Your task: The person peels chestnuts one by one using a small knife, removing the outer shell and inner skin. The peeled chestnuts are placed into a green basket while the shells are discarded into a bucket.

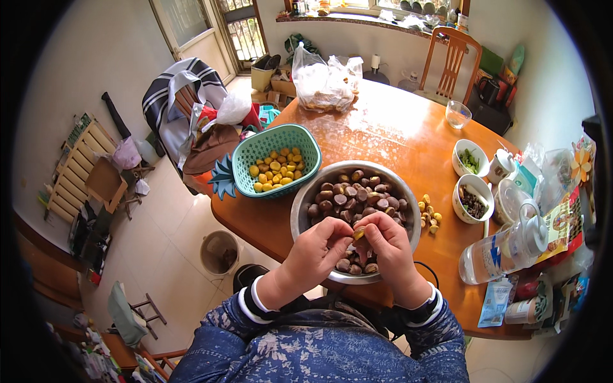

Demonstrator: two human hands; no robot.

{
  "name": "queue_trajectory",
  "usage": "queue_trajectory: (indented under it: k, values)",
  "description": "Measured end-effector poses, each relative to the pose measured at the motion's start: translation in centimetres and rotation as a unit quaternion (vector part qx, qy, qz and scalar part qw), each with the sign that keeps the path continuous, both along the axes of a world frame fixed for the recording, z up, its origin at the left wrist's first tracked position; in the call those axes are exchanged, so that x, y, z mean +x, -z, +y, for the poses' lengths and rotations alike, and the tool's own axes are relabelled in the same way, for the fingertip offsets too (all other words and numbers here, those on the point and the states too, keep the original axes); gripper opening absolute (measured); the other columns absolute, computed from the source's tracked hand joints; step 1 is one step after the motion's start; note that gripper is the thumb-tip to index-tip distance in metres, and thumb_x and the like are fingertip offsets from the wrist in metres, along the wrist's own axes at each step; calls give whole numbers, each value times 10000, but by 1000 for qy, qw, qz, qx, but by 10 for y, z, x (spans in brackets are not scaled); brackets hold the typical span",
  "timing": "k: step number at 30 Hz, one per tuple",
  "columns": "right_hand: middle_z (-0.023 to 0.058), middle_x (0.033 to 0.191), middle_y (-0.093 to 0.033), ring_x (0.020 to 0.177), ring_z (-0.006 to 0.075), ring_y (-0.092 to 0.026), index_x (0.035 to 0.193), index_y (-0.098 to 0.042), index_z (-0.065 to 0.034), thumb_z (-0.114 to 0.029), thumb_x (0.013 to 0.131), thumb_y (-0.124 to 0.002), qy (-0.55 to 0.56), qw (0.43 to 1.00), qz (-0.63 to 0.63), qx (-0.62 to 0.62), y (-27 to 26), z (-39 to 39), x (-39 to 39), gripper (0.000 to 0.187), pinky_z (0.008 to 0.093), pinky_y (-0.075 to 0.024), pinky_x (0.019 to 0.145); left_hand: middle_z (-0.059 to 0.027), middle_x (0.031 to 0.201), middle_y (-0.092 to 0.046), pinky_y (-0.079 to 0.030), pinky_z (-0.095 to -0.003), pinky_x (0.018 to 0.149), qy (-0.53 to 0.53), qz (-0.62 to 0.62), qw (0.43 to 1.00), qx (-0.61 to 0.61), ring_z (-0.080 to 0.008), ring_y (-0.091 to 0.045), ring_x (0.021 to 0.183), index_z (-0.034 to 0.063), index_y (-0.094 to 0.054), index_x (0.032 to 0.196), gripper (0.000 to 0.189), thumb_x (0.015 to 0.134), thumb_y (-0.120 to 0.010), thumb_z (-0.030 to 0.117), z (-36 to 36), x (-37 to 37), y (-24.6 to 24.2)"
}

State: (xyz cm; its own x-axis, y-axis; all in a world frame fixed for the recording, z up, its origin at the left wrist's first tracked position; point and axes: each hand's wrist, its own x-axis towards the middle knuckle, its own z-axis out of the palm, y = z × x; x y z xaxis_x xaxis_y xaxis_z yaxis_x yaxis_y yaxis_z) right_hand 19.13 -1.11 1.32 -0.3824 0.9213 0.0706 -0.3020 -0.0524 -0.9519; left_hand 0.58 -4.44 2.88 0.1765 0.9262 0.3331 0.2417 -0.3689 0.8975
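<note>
A partly peeled chestnut (358,233), its yellow flesh showing, is pinched between the thumb and fingers of my right hand (390,246). From the other side my left hand (318,251) grips its edge with thumb and fingertips. Both hands are over a round stainless steel bowl (300,210) of dark brown chestnuts (352,194), many with cut shells. To the upper left, a teal pineapple-shaped plastic basket (241,165) holds peeled yellow chestnuts (277,168). Several yellow chestnut pieces (432,220) lie on the wooden table (407,136), right of the bowl.
Along the table's right stand a bowl of green leaves (482,165), a bowl of dark food (459,208), a lidded water bottle (498,256) and packets. Plastic bags (323,84) sit at the far edge. A bucket (206,253) stands on the floor at left, near a draped chair (160,112).
</note>
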Motion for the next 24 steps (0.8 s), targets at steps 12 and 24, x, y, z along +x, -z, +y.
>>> queue_trajectory:
  k: [12,24]
  values:
    - [29,917,-666,736,84,-623,1158,-598,-26,-156,1100,-525,-36,997,50,-56,3,-3,-5,159,237,-525,674,-200,845,-591,-514,-437,654,-60,100,991,71,-373,-618,729,-1,-545,956,71,937,-609,22,-1,8,-9]
    - [153,978,-698,883,338,-681,1124,-672,-19,21,879,-708,110,841,-263,460,-20,-2,-2,251,409,-557,777,-219,825,-595,-503,-449,665,-56,84,993,55,-410,-620,753,-7,-557,942,187,1008,-621,156,2,-1,-10]
